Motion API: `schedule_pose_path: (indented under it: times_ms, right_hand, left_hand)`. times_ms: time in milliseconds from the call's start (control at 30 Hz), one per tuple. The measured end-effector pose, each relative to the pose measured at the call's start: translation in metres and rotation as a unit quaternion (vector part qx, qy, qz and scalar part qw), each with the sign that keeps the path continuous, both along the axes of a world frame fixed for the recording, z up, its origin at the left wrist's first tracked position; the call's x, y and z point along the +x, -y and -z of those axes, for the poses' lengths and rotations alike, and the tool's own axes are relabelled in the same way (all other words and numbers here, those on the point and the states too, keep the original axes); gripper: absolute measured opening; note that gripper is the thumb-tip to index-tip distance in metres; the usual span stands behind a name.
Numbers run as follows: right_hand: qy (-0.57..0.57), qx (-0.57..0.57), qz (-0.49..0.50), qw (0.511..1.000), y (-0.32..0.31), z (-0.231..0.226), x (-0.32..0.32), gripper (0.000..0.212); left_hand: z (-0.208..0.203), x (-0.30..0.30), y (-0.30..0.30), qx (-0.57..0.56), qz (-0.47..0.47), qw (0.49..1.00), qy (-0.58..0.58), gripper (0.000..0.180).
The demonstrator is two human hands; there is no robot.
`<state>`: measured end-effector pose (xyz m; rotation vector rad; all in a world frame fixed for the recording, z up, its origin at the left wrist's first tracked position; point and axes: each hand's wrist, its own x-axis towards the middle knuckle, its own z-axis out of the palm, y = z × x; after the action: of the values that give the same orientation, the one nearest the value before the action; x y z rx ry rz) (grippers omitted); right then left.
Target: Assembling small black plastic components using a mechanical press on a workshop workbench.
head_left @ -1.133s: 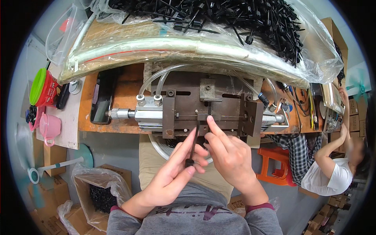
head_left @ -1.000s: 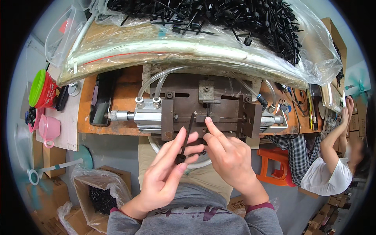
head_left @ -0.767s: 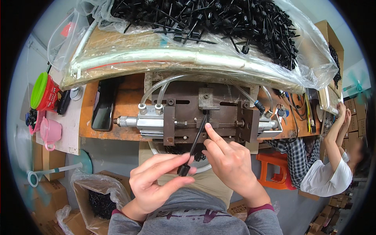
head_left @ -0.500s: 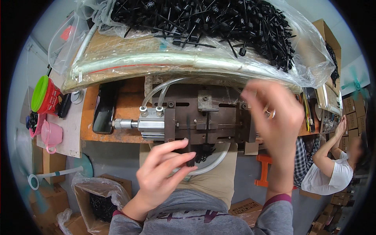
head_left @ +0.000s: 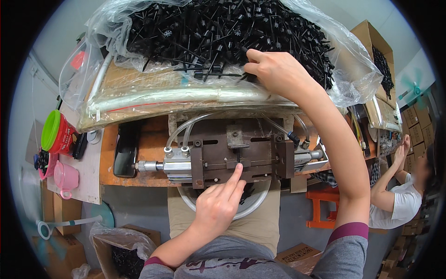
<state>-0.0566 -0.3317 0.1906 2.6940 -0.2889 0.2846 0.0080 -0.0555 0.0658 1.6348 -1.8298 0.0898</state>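
Observation:
My left hand (head_left: 218,207) rests at the front of a brown metal press fixture (head_left: 234,153), its index finger pointing up at a thin black pin (head_left: 239,166) standing in the fixture's middle slot. My right hand (head_left: 274,69) reaches far up into a heap of black plastic pins (head_left: 223,32) lying in a clear plastic bag (head_left: 130,88), fingers pinched on pins at the heap's front edge. A silver pneumatic cylinder (head_left: 162,165) with clear hoses sits on the fixture's left side.
A green-lidded red container (head_left: 55,135) and a pink cup (head_left: 65,174) stand at the left on the orange bench (head_left: 148,144). A black phone (head_left: 124,149) lies beside the fixture. Cardboard boxes sit below left. Another person (head_left: 399,195) sits at the right, by an orange stool (head_left: 320,204).
My right hand left the fixture and rose up to the pin heap. My left hand moved up and set the black pin into the fixture's slot, index finger now pointing at it.

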Motion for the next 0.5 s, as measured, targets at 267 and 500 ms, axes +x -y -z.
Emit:
schedule_pose_path:
  times_ms: [267,500]
  right_hand:
    - [0.337,0.303,-0.023,0.891,-0.02,0.003,-0.019,0.013]
    - [0.405,0.69,0.018,0.6,-0.081,-0.006,-0.053,0.019]
  left_hand:
    - [-0.001,0.003,0.003,0.006,0.006,1.0,-0.006,0.024]
    - [-0.013,0.007,0.0,0.018,0.028,0.998,-0.051,0.028]
